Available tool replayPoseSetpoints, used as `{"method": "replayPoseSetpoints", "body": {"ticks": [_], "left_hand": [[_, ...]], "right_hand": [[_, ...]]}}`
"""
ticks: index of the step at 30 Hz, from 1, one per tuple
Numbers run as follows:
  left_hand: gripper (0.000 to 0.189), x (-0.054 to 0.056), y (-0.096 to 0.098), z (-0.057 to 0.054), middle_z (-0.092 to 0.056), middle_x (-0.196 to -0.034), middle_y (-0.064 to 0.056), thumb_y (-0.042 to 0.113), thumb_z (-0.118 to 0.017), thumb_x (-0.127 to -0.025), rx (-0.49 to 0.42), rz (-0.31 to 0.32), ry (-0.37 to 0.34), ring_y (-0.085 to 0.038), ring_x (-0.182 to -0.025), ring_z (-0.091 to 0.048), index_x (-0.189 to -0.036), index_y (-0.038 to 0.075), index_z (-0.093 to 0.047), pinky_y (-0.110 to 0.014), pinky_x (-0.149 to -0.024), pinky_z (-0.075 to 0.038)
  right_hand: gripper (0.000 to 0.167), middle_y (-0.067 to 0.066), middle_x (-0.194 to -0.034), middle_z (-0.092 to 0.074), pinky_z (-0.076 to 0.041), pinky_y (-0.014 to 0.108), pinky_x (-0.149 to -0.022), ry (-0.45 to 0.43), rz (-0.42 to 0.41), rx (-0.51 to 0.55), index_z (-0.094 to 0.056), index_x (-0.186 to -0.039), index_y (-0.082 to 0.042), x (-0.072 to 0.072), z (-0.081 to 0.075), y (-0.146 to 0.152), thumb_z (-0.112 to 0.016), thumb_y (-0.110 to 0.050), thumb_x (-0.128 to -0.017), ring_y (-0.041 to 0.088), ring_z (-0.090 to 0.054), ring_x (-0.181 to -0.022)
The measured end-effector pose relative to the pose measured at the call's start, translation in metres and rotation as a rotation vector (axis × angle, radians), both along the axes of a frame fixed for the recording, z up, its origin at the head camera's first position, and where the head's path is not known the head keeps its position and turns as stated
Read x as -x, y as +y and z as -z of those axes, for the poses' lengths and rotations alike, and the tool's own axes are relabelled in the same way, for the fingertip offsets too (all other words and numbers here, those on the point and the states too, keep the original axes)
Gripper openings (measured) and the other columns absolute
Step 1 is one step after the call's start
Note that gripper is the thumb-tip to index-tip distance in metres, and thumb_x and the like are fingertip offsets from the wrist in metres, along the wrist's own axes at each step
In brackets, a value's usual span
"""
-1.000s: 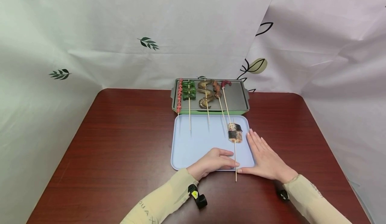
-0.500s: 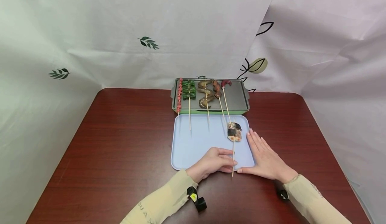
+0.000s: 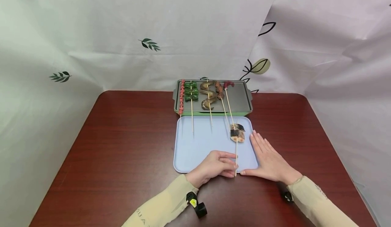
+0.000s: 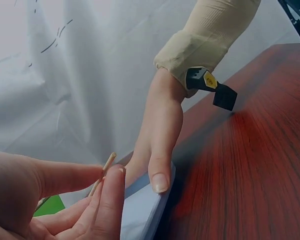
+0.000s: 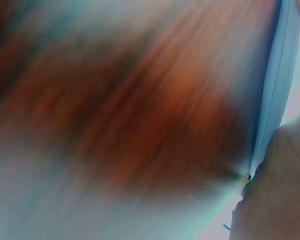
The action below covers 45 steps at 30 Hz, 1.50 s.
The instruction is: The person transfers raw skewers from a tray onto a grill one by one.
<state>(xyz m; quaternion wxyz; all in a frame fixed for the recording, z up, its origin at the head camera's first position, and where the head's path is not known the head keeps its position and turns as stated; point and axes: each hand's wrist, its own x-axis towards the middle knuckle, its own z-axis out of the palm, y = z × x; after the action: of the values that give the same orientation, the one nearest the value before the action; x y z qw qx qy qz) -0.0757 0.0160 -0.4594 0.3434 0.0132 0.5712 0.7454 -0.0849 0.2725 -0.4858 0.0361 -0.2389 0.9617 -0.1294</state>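
My left hand (image 3: 213, 166) pinches the bare stick of a fish skewer near its lower end, over the front edge of the light blue tray (image 3: 198, 142). Two pale chunks with dark skin make up the fish skewer (image 3: 237, 135), which lies over the tray's right side. In the left wrist view the stick (image 4: 109, 161) sits between thumb and fingertips. My right hand (image 3: 272, 162) rests with straight fingers along the tray's right rim, thumb at the front edge. The right wrist view shows the tray's side (image 5: 276, 75) beside part of that hand.
Behind the tray stands a grey grill pan (image 3: 239, 99) with a green base. On it lie a pink-beaded skewer (image 3: 181, 98), a green pepper skewer (image 3: 191, 92), a brown curled skewer (image 3: 208, 94), a meat skewer (image 3: 219, 90) and a red one (image 3: 228, 84). Their sticks overhang the tray.
My left hand has shifted the fish skewer slightly left and away from me, so less stick sticks out past the tray's front edge. My right hand has stayed in place.
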Motion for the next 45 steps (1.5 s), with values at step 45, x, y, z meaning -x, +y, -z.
{"method": "replayPoseSetpoints", "body": {"ticks": [45], "left_hand": [[0.035, -0.0089, 0.0025, -0.0087, -0.072, -0.087, -0.021, -0.014, -0.063, -0.086, -0.034, 0.023, 0.082, -0.019, -0.064, -0.069, -0.121, -0.011, -0.065, -0.034, -0.065, -0.064]], "right_hand": [[0.133, 0.024, -0.166, -0.007, -0.015, 0.05, -0.124, 0.037, -0.023, 0.004, -0.017, -0.157, 0.01, 0.0003, 0.0026, 0.002, -0.066, -0.082, -0.076, 0.041, -0.013, -0.151]]}}
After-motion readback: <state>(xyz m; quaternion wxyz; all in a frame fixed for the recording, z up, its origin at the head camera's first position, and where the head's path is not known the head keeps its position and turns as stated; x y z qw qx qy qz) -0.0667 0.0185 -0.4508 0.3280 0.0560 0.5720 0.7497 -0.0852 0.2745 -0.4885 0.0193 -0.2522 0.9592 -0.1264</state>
